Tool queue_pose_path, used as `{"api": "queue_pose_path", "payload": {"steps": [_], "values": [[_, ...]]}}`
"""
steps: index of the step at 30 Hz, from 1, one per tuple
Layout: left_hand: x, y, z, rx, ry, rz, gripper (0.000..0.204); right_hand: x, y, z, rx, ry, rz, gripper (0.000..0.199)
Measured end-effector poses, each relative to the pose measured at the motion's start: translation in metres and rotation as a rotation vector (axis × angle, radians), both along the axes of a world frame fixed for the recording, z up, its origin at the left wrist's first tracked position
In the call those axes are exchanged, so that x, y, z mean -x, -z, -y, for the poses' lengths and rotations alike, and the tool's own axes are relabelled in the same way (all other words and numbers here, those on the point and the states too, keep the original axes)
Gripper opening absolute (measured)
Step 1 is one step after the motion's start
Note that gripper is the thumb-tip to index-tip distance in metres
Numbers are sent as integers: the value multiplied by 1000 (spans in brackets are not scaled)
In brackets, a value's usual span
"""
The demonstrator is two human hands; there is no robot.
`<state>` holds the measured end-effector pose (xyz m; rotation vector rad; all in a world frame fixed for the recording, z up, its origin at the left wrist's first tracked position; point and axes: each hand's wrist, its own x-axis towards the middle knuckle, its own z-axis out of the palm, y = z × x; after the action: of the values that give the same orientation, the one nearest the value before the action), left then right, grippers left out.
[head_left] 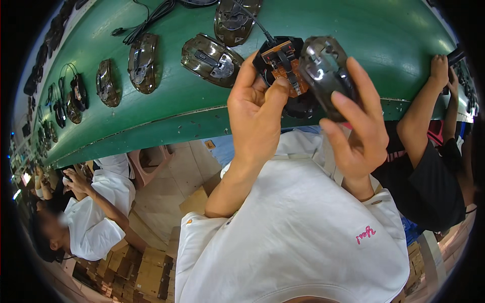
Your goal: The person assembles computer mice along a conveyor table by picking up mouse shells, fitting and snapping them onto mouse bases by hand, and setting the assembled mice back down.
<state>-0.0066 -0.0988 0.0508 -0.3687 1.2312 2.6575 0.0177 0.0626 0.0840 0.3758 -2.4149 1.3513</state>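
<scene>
In my left hand (255,113) is the lower half of a computer mouse (288,65), its orange circuit board and black scroll wheel exposed. My thumb lies across the board's near edge, and a black cable (257,24) runs from the far end of this half. Fingers of my right hand (361,129) grip a dark, see-through mouse top shell (322,68), tilted just right of the board. The shell and lower half appear close together; whether they touch, I cannot tell. Another shell (212,59) lies on the bench left of my left hand.
More dark shells (143,63) and coiled black cable (151,20) rest on the green bench (172,106). A co-worker's arm (422,106) leans in at the right; another person (98,212) sits at the left. Cardboard boxes (151,270) are stacked below.
</scene>
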Motion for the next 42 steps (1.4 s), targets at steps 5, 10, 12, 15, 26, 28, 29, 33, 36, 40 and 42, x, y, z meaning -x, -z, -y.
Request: {"api": "queue_pose_path", "payload": {"steps": [5, 10, 12, 15, 26, 28, 29, 33, 36, 40, 42], "values": [[-1, -2, -7, -48, -5, 8, 55, -3, -2, 6, -105, -53, 0, 36], [-3, -3, -6, -30, 14, -3, 59, -3, -4, 9, -154, -58, 13, 36], [-4, -2, -5, 14, 36, -20, 60, -2, -5, 10, -159, -47, 13, 36], [-3, -1, -2, -112, 46, -26, 61, -1, -4, 13, -164, -49, 35, 37], [-1, -2, -9, -128, 19, -126, 69, 4, -2, 19, -221, -32, 31, 41], [0, -1, -9, -77, 23, -138, 69, 4, -2, 19, -223, -28, 27, 41], [0, -1, -9, -96, 30, -141, 69, 4, -3, 19, -199, -29, 43, 41], [-1, 1, -7, -152, 49, -148, 70, 4, -3, 19, -126, -34, 90, 40], [-2, 1, -6, -166, 68, -160, 71, 4, -2, 20, -169, -25, 86, 40], [-4, -2, -8, -103, 63, -182, 69, 4, 0, 22, -165, -20, 78, 40], [-5, -3, -9, -36, 49, -199, 67, 4, 1, 24, -146, -20, 71, 39]]}}
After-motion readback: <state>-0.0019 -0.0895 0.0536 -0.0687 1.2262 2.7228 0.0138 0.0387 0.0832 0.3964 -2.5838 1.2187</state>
